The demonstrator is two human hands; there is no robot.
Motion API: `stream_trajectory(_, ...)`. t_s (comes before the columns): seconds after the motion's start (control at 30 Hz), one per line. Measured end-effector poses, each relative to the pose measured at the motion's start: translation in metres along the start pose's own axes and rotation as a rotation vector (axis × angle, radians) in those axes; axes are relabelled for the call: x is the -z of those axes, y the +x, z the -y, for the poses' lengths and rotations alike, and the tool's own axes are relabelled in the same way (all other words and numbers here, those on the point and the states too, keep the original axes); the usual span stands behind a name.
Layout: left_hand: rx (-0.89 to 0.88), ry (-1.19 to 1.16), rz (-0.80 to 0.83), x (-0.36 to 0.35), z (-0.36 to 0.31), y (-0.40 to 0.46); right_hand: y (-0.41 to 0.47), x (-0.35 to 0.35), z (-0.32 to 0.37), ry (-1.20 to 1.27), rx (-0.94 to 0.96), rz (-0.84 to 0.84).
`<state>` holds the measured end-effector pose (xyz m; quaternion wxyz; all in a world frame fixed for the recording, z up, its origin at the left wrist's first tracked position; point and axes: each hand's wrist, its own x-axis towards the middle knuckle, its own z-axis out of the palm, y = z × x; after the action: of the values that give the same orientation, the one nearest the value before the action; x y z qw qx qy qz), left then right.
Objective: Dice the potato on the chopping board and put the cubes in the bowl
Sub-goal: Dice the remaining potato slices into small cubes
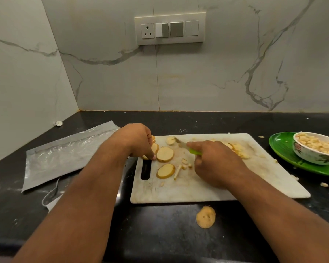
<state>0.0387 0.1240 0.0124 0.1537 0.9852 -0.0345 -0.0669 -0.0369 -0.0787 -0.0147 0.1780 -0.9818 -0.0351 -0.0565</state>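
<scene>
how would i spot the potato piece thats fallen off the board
Start at the white chopping board on the black counter. Just past its near edge lies one round potato end piece, alone on the dark stone, skin side up, unlike the pale slices on the board.

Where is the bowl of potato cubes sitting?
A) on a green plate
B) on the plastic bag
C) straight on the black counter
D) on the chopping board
A: the bowl heaped with potato cubes stands on the green plate, to the right of the chopping board.
</scene>
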Motion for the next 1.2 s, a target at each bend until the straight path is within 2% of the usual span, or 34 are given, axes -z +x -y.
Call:
stream_trajectory(0.2, -0.016, 0.030, 0.000, 0.001, -0.002, -0.002, -0.005, 0.003, 0.002, 0.017, 0.062, 0.028)
stream_trajectory(0.37, -0.042, 0.107, -0.022, 0.001, -0.006, -0.007, -0.013, 0.011, 0.000, -0.022, -0.011, -0.027)
stream_trajectory(0.47, -0.043, 0.101, 0.027, 0.001, -0.006, -0.008, -0.035, 0.010, 0.002, -0.087, -0.063, -0.060)
stream_trajectory(0.63, -0.055, 0.107, 0.039, 0.004, -0.004, -0.010, -0.081, -0.004, 0.011, -0.149, -0.101, 0.021)
stream_trajectory(0.8, -0.079, 0.029, -0.060, 0.006, -0.006, -0.011, -0.085, -0.008, 0.031, -0.128, -0.050, 0.082)
stream_trajectory(0.9, -0.111, -0.008, -0.106, 0.005, -0.009, -0.010, -0.088, -0.003, 0.029, -0.134, -0.091, 0.075)
stream_trajectory(1.1, -0.213, -0.110, -0.107, 0.001, -0.017, -0.010, -0.103, -0.017, 0.047, -0.116, -0.125, 0.213)
stream_trajectory(1.2, -0.268, -0.186, -0.120, -0.004, -0.021, -0.011, -0.105, -0.019, 0.046, -0.099, -0.159, 0.210)
